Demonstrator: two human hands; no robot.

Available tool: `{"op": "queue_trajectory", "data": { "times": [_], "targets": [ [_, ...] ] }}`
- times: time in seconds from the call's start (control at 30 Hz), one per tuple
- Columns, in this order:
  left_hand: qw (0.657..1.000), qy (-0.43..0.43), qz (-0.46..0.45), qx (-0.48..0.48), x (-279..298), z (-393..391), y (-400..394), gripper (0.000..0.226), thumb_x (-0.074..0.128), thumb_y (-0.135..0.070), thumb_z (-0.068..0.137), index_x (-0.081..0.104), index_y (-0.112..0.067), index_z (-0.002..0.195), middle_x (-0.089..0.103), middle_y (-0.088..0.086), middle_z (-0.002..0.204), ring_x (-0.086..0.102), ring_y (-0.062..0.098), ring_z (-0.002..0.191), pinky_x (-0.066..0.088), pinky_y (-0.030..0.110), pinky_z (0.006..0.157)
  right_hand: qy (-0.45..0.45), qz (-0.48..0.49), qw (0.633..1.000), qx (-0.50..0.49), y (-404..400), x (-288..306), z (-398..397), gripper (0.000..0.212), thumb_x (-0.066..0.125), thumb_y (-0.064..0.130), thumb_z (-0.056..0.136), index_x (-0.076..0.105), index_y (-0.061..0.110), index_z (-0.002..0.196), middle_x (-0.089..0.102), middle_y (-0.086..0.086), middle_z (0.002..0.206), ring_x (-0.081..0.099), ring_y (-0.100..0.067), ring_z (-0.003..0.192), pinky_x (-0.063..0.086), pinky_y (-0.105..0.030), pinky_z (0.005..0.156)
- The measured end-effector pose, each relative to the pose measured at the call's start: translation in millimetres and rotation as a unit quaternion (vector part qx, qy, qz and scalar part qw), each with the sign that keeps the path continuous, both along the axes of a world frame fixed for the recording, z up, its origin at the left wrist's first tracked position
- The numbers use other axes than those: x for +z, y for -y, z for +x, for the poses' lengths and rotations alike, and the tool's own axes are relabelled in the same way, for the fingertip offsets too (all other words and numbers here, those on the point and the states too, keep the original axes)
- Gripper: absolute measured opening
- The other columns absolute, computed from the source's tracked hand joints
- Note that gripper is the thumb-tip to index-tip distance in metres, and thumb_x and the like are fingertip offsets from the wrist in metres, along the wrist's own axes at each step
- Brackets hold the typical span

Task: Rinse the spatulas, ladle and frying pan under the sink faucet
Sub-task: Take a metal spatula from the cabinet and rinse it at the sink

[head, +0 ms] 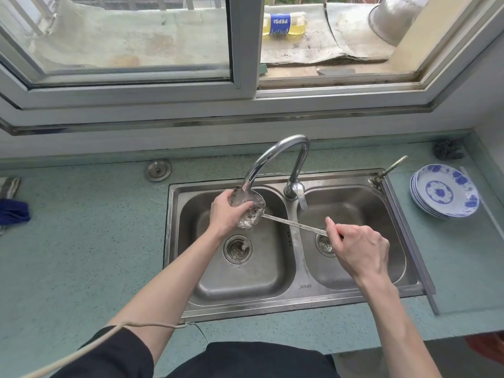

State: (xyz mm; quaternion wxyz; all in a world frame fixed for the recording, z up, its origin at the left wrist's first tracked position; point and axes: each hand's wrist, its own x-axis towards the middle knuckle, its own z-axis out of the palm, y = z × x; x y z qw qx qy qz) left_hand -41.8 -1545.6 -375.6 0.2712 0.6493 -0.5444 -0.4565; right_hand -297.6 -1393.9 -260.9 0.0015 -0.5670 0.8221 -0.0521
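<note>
Surface [95, 241]: pale green speckled stone, matte; a folded blue cloth [13, 212] lies at my far left.
Left hand [226, 214]: curled around the spatula's blade, fingers wrapped over its upper edge, thumb beneath as far as I can judge.
Spatula [252, 205]: thin polished metal, broad rounded blade with a slim flat handle; the blade sits directly under the faucet outlet, over the left basin, with water sheeting across it.
Long axis: runs from the blade at upper left down to the handle end at lower right, crossing the divider between the basins.
Faucet [275, 156]: chrome gooseneck, swung over the left basin.
Sink [297, 301]: brushed stainless steel, two basins, each with a round strainer drain; both basins otherwise bare.
Right hand [357, 246]: closed in a pinch on the handle end, over the right basin.
Nearer hand: my left controls the working end; my right only steers, so I judge that turning the blade to rinse its other face would depend on rolling the handle with the right.
Plates [444, 192]: glazed white with blue flowers, stacked right of the sink.
Ladle, frying pan: not in view.
</note>
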Motion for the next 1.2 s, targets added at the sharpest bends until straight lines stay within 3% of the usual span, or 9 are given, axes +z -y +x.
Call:
{"op": "queue_trajectory", "data": {
  "times": [0.13,0.33,0.4,0.5,0.67,0.9,1.03,1.1,1.2],
  "targets": [
    [0.999,-0.036,0.002,0.037,-1,2,3,0.033,0.09,-0.047,0.069,0.077,-0.02,0.083,0.076,-0.009,0.074,0.069,0.006,0.069,0.055,0.029,0.069,0.026,-0.013,1.0,-0.01,-2,-5,0,0.062,0.055,0.048,0.102,0.054,0.008,0.054,0.057,-0.007,0.049,0.059,-0.04,0.052,0.035,-0.029,0.05],
    [1.0,-0.014,-0.008,0.026,-3,2,13,0.05,0.068,-0.046,0.094,0.057,-0.013,0.058,0.046,-0.01,0.053,0.037,0.01,0.051,0.033,0.033,0.054,0.032,-0.012,0.999,-0.015,-2,-12,-3,0.061,0.053,0.05,0.102,0.057,0.01,0.055,0.058,-0.005,0.05,0.059,-0.039,0.054,0.037,-0.029,0.05],
    [0.997,-0.063,0.044,-0.017,4,5,16,0.006,0.075,-0.021,0.092,0.071,-0.022,0.087,0.068,-0.008,0.072,0.061,0.008,0.064,0.054,0.032,0.067,0.025,-0.004,1.0,-0.014,0,-14,-4,0.061,0.052,0.05,0.102,0.059,0.011,0.055,0.059,-0.006,0.05,0.06,-0.039,0.054,0.04,-0.03,0.05],
    [0.98,-0.133,0.139,-0.056,7,12,24,0.042,0.083,0.0,0.079,0.07,-0.018,0.114,0.076,0.009,0.103,0.073,0.021,0.091,0.059,0.034,0.09,0.023,0.005,1.0,-0.011,-1,-17,-6,0.061,0.049,0.052,0.102,0.062,0.014,0.057,0.06,-0.004,0.051,0.061,-0.037,0.055,0.045,-0.03,0.051],
    [0.99,-0.055,0.1,-0.088,8,13,25,0.015,0.085,-0.019,0.083,0.079,-0.009,0.092,0.079,0.009,0.09,0.073,0.017,0.082,0.059,0.037,0.083,0.025,0.0,1.0,-0.003,2,-18,-6,0.062,0.05,0.051,0.102,0.061,0.013,0.055,0.057,-0.002,0.049,0.058,-0.034,0.052,0.037,-0.028,0.049],
    [0.987,0.144,0.013,-0.075,7,15,24,0.048,0.073,-0.061,0.084,0.058,-0.023,0.058,0.064,0.002,0.061,0.061,0.025,0.067,0.036,0.033,0.058,0.022,0.003,1.0,-0.003,3,-17,0,0.062,0.05,0.051,0.103,0.06,0.012,0.056,0.058,-0.003,0.05,0.059,-0.035,0.053,0.036,-0.028,0.05],
    [0.973,0.19,-0.053,-0.122,9,13,16,0.035,0.073,-0.057,0.084,0.058,-0.029,0.101,0.067,-0.002,0.091,0.063,0.026,0.085,0.047,0.036,0.072,0.03,0.008,0.999,-0.01,5,-18,4,0.063,0.049,0.052,0.103,0.058,0.012,0.055,0.057,-0.003,0.049,0.059,-0.036,0.053,0.042,-0.029,0.05],
    [0.969,0.156,-0.064,-0.184,8,15,14,0.054,0.083,-0.048,0.077,0.053,-0.033,0.12,0.064,-0.009,0.112,0.061,0.017,0.096,0.051,0.035,0.085,0.028,0.003,1.0,-0.009,3,-19,4,0.063,0.051,0.051,0.102,0.057,0.011,0.054,0.056,-0.003,0.048,0.058,-0.036,0.052,0.043,-0.029,0.05],
    [0.944,0.158,-0.098,-0.273,4,16,19,0.041,0.089,-0.044,0.07,0.069,-0.034,0.104,0.052,-0.022,0.114,0.06,0.008,0.104,0.052,0.033,0.094,0.004,0.008,1.0,0.006,0,-20,2,0.06,0.054,0.051,0.101,0.061,0.013,0.055,0.056,-0.004,0.047,0.059,-0.037,0.05,0.038,-0.027,0.048]
  ]
}}
